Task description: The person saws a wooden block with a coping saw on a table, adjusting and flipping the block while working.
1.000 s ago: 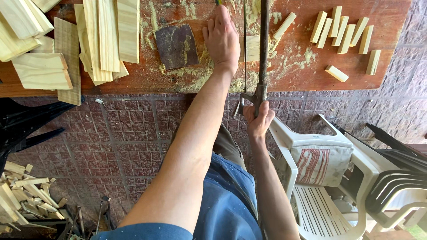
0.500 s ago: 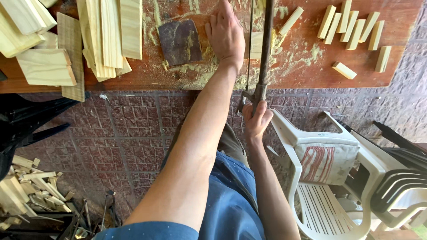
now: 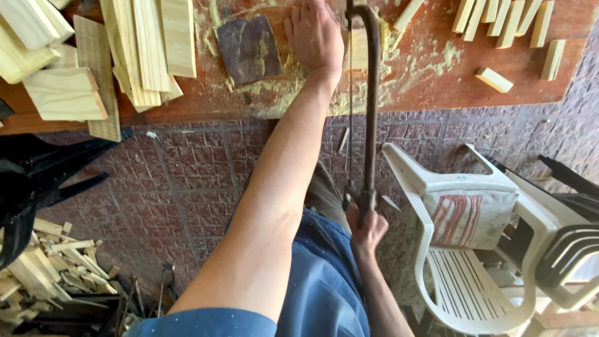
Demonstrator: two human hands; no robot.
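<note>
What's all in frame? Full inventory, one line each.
saw: one, rusty frame, upright at bench edge
block: one, pale, under the saw
sandpaper: one, dark brown, on bench
bench: one, reddish, sawdust-strewn
planks: stack, pale, bench left
cut pieces: several, pale, bench right
chair: one, white plastic, right
scraps: heap, pale, floor left
left hand: flat on block
right hand: grips saw handle

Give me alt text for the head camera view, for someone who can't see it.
A person saws a pale wooden strip on a reddish workbench, left hand pressing it down, right hand gripping a rusty metal-framed hand saw. Cut pale wooden blocks lie nearby.
</note>
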